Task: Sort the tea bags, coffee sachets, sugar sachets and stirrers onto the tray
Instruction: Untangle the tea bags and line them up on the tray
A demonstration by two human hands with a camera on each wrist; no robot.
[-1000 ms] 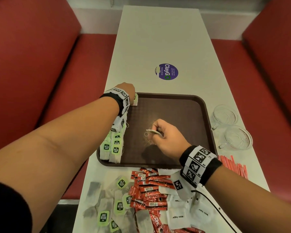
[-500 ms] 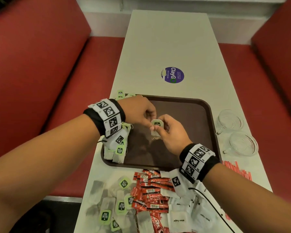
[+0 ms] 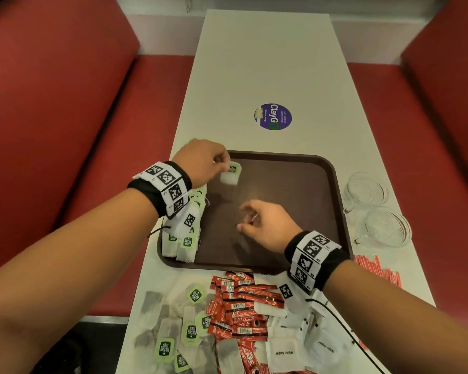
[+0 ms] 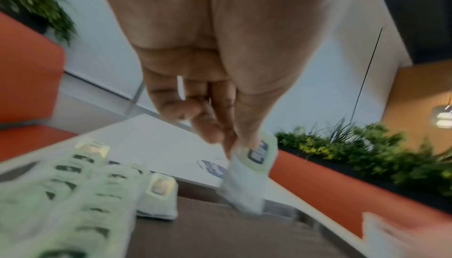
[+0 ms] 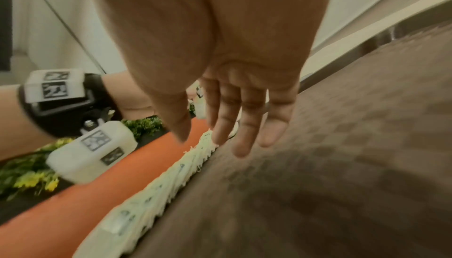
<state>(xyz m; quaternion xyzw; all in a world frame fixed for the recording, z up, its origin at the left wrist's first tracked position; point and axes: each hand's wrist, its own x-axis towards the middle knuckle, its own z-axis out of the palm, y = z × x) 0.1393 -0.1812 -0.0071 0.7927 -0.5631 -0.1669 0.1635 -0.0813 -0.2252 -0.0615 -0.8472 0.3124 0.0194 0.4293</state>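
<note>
My left hand (image 3: 216, 164) pinches a tea bag (image 3: 230, 174) by its green tag over the far left corner of the brown tray (image 3: 303, 190); the wrist view shows the tea bag (image 4: 247, 181) hanging from my fingertips. A row of tea bags (image 3: 185, 233) lies along the tray's left edge, also seen as a pale row (image 5: 156, 190). My right hand (image 3: 250, 221) hovers over the tray's middle with fingers relaxed and holding nothing. Loose tea bags (image 3: 179, 327), red coffee sachets (image 3: 241, 306) and white sugar sachets (image 3: 284, 352) lie in front of the tray. Red stirrers (image 3: 376, 268) lie at the right.
Two glass cups (image 3: 368, 188) (image 3: 388, 228) stand right of the tray. A purple round sticker (image 3: 273, 116) is on the white table beyond it. Red bench seats (image 3: 92, 130) flank the table on both sides.
The tea bag passed from my right hand to my left. My left hand carried it to the tray's far left corner, and my right hand drew back empty.
</note>
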